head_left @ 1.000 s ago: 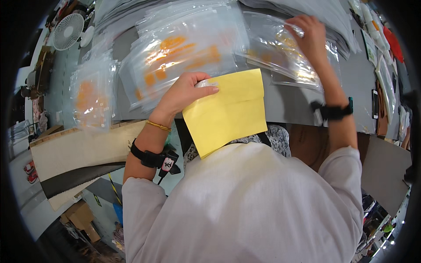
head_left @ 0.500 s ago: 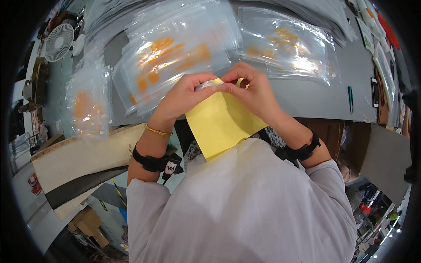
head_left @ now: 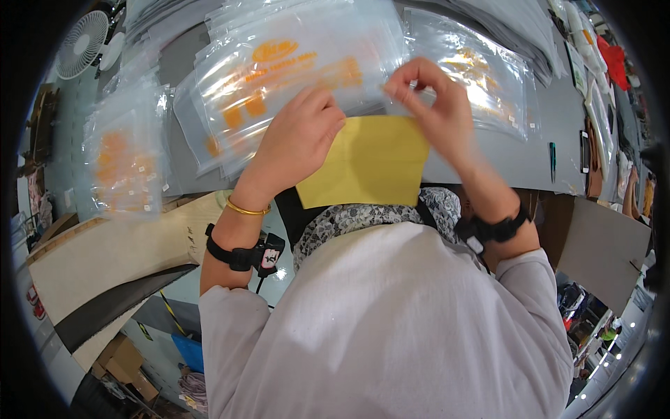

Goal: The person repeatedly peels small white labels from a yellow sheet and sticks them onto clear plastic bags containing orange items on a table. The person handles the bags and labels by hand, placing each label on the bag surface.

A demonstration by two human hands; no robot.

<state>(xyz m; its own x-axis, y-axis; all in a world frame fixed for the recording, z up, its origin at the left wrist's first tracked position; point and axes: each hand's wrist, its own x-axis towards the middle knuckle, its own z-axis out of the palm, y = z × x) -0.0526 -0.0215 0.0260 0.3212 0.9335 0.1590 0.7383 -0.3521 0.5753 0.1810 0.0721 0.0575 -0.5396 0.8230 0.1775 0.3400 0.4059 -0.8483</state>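
Note:
A yellow sheet [head_left: 373, 164], perhaps paper or cloth, lies across the table's front edge above my lap. My left hand [head_left: 296, 140] is closed over its upper left part, with the fingers pressed together near that corner. Whether they grip the sheet or something smaller is hidden. Raised off the sheet, my right hand [head_left: 443, 112] is blurred at the wrist. Its thumb and index finger meet in a pinch over the clear plastic bags. Anything between those fingertips is too small to name.
Stacked clear bags with orange print [head_left: 279, 77] cover the grey table, with another stack [head_left: 481, 77] to the right and smaller bags [head_left: 125, 167] at left. Grey folded material [head_left: 502, 28] lies behind. A pen [head_left: 552, 162] and phone [head_left: 585, 151] are at far right.
My hands have parted: the right has moved up and right, the left slightly left. The yellow sheet has swung up and lies flatter. The white piece between my fingers no longer shows.

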